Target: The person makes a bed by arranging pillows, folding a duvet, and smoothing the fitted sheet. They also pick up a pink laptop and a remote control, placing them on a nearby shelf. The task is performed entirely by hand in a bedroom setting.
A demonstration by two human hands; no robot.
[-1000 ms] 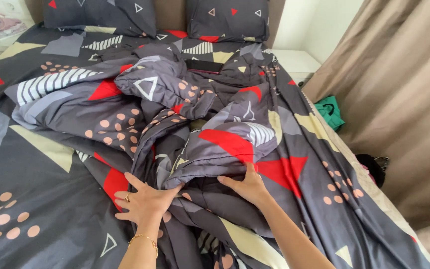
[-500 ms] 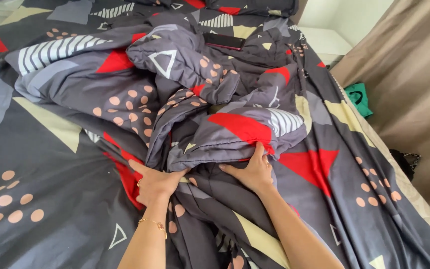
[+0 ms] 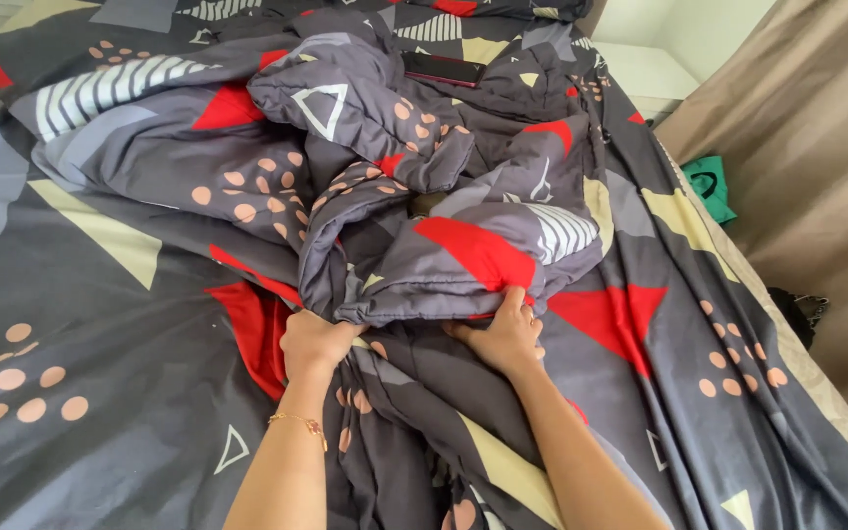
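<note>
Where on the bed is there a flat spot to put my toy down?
The flat dark patterned sheet beside the left hand is free, bordered by the crumpled grey patterned duvet. Another flat strip lies past the right hand, toward the beige curtain. The middle is crowded with bunched duvet and a dark phone.

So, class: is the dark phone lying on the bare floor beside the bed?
No. The phone lies on top of the crumpled quilt near the head of the bed, far beyond both hands.
</note>
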